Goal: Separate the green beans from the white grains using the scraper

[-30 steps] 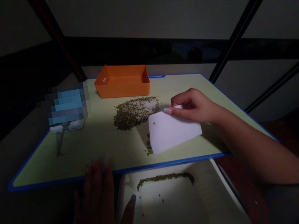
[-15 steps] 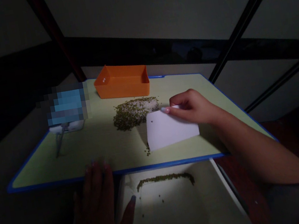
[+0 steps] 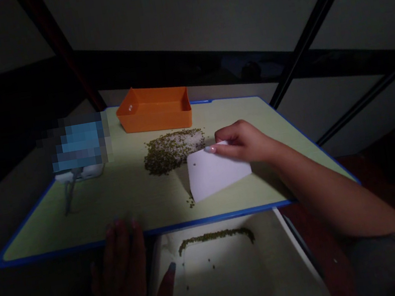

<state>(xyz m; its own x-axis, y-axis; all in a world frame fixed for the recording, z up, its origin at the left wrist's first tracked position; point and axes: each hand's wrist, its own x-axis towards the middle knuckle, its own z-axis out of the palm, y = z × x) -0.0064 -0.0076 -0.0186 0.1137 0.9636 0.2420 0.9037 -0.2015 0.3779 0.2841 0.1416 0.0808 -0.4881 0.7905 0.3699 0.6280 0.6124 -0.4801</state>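
Observation:
My right hand (image 3: 244,142) grips the top edge of a white scraper (image 3: 218,170), thumb in front and fingers curled behind. The scraper stands on edge on the pale green tabletop (image 3: 135,206), tilted, with a small hole near its top left corner. Several small green beans lie at its lower left corner. Just behind it spreads a pile of green beans mixed with white grains (image 3: 171,151). My left hand (image 3: 124,276), in shadow, has its fingers apart at the blue front edge of the table, beside an open white drawer or tray (image 3: 288,264).
An orange open box (image 3: 157,119) stands at the back of the table. On the left is a white device with a blurred blue screen (image 3: 79,142) and a cable. Green beans (image 3: 216,236) line the far side of the drawer or tray below.
The view has shifted slightly, so most things appear further left. The scraper is turned a little, its right end higher. My right hand keeps its grip and my left stays at the edge.

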